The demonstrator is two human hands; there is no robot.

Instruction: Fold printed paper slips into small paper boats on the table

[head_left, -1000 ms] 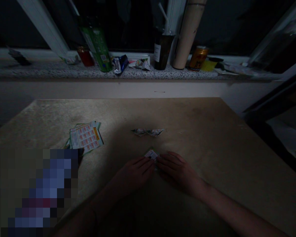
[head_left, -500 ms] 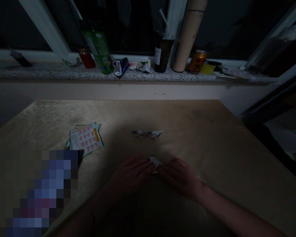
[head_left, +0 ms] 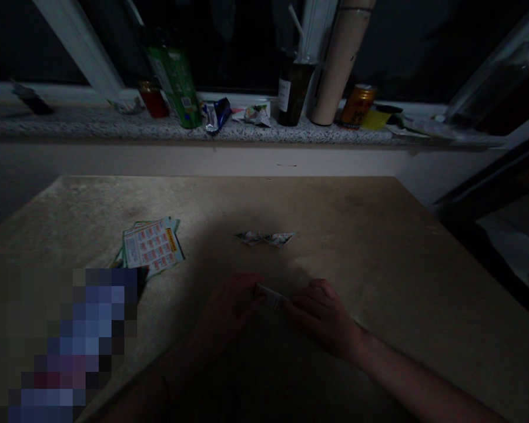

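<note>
Between my two hands is a small folded piece of printed paper (head_left: pixel 272 297), pale and dim in the shadow. My left hand (head_left: pixel 229 308) pinches its left end, fingers bent round it. The right end is gripped by my right hand (head_left: pixel 320 311), its fingers curled together. Just beyond them on the table lie two small folded paper triangles, a left one (head_left: pixel 250 237) and a right one (head_left: pixel 280 238), their inner corners meeting. To the left rests a loose stack of printed paper cards (head_left: pixel 152 245), the top one showing rows of red print.
The wooden table (head_left: pixel 357 223) ends at a wall below a granite windowsill (head_left: pixel 242 134). On the sill stand a green carton (head_left: pixel 176 88), a red jar (head_left: pixel 153 100), a dark cup with a straw (head_left: pixel 293 94), a tube (head_left: pixel 341 64) and an orange can (head_left: pixel 358 107). A blurred-out patch covers the lower left.
The folded paper has tilted up, so its upper edge now shows as a line sloping between my hands. My left hand has shifted slightly left, widening the gap.
</note>
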